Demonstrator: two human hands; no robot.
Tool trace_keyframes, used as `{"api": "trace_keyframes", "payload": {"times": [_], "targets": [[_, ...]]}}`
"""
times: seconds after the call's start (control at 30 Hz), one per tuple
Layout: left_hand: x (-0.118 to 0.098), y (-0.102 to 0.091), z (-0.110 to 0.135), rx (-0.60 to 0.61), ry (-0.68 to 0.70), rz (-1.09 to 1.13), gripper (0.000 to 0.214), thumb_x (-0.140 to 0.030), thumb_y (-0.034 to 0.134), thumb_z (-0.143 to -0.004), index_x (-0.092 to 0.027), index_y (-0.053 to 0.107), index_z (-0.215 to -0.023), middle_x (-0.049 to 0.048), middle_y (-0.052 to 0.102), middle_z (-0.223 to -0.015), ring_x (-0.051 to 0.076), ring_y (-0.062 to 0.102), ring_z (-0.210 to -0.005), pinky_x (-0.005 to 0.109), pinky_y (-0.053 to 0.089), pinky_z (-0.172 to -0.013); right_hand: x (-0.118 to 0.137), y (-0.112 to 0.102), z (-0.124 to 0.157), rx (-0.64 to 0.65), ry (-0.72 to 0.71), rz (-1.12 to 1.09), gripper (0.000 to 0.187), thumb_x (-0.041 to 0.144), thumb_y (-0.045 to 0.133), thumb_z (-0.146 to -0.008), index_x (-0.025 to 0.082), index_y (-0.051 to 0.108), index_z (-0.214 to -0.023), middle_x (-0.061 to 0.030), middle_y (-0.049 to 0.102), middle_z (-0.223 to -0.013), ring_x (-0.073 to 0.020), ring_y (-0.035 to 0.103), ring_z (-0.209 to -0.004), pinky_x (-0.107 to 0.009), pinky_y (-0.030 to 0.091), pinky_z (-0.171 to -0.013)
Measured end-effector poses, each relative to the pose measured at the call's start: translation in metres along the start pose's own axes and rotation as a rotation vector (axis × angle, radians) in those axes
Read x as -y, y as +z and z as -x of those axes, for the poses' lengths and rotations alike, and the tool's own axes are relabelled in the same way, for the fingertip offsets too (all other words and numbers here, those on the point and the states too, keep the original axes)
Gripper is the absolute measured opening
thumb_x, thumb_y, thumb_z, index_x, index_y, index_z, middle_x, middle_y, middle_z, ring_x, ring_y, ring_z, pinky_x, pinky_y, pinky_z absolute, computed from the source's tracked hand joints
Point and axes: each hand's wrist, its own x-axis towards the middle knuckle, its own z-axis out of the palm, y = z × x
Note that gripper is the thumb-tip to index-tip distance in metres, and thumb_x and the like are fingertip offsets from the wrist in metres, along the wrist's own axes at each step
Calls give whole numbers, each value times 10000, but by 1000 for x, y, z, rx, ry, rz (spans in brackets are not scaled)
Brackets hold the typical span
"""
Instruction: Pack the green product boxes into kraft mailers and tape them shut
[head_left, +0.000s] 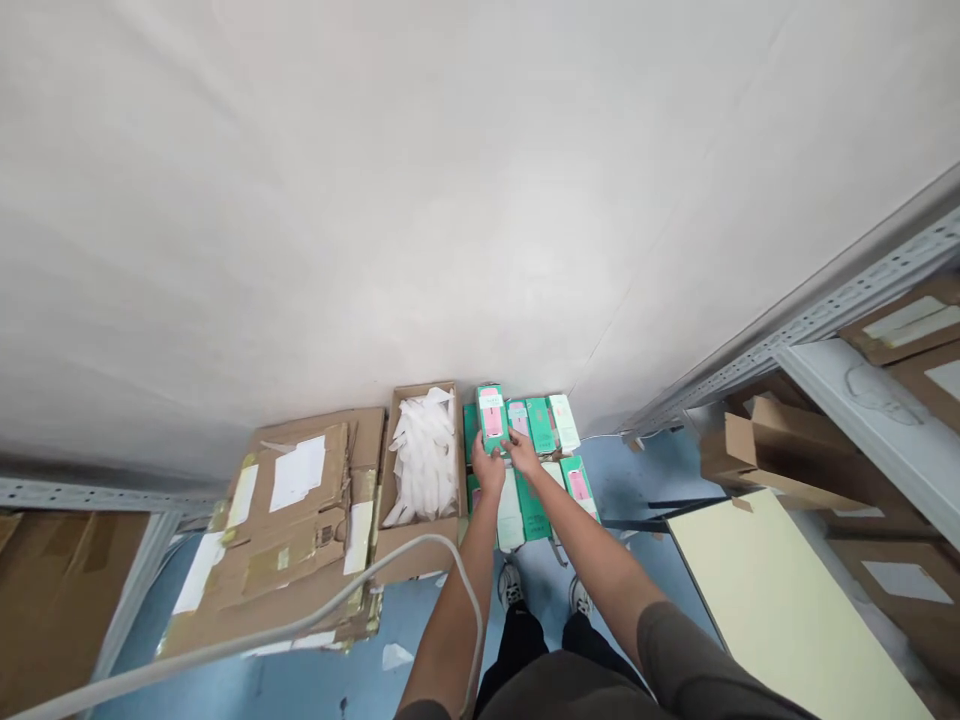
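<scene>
Between my two hands is a green box point(492, 412) with a pink and white label, tilted up toward me above other boxes. My left hand point(487, 466) grips its lower left edge, and my right hand point(523, 452) closes on its lower right corner. Beneath and around it sit several green and white boxes in two rows, among them a plain green box point(540, 425), a white box point(565, 422) and a pink-labelled box point(578, 484). Just to the left stands an open carton point(385, 490) filled with white plastic-wrapped pieces point(425, 455).
Flattened cardboard point(300, 530) is stacked on the left, with a white cable point(322, 610) crossing in front. Shelving stands at both sides; the right shelf point(862, 400) holds cartons. A cream panel point(795, 600) lies at the right. The wall point(480, 200) rises directly behind the boxes.
</scene>
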Motion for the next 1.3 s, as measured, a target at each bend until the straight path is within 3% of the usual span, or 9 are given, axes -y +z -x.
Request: {"api": "trace_keyframes", "payload": {"times": [0.17,0.3,0.43,0.57,0.8,0.93,1.03,1.2,1.3], "targets": [[-45,8,33,87,172,67,799,-161,637,-865,-214,460,-1643,141,597,-1569,302,548,-1484,443,475,-1223,37,-61,30,-107,-67,-134,523,531,736,-824,211,791,-1235,-87,822,-1206,-335,720,-1220,-540,545,-1124],[-85,42,75,244,279,165,778,-182,652,-876,-231,480,-1633,144,590,-1569,312,577,-1451,428,545,-1148,46,-128,71,-293,-107,-231,586,547,780,-805,209,780,-1285,-102,800,-1291,-357,704,-1287,-584,530,-1151],[-124,108,138,459,354,209,763,-199,702,-868,-239,512,-1606,157,603,-1546,317,647,-1366,436,584,-1100,34,-217,134,-549,-118,-264,592,516,801,-792,205,777,-1295,-118,783,-1330,-360,721,-1273,-591,516,-1171],[-150,191,225,716,387,191,729,-176,690,-856,-206,544,-1570,171,614,-1526,309,659,-1352,434,589,-1103,9,-313,221,-803,-54,-275,531,469,808,-773,217,789,-1239,-110,821,-1230,-344,771,-1165,-580,565,-1115],[-154,307,399,1094,405,107,726,-144,663,-846,-239,557,-1558,150,586,-1564,303,652,-1367,429,608,-1075,-43,-437,393,-1171,52,-224,411,358,728,-774,220,796,-1156,-108,820,-1235,-307,778,-1135,-520,616,-1050],[-146,349,469,1222,420,-13,729,-107,664,-802,-236,603,-1518,147,625,-1523,287,687,-1318,428,594,-1091,-66,-471,462,-1322,165,-177,356,294,683,-748,239,792,-1082,-77,838,-1163,-286,792,-1071,-501,631,-1013],[-135,377,494,1294,418,-98,747,-97,671,-775,-239,615,-1507,137,664,-1493,273,720,-1266,437,589,-1089,-85,-483,488,-1398,279,-199,333,255,645,-695,241,758,-1007,-57,845,-1066,-279,802,-1010,-480,644,-963],[-110,414,496,1432,438,-244,696,-106,670,-779,-233,656,-1463,101,762,-1373,272,731,-1254,466,562,-1112,-130,-485,492,-1449,556,-151,319,229,587,-657,255,692,-957,-12,820,-952,-267,795,-928,-462,638,-911],[-96,427,482,1490,469,-331,662,-134,701,-796,-252,671,-1447,81,782,-1342,298,707,-1304,497,527,-1155,-153,-476,488,-1450,544,-41,306,256,605,-684,259,683,-981,-8,795,-903,-280,785,-873,-456,644,-826]]}}
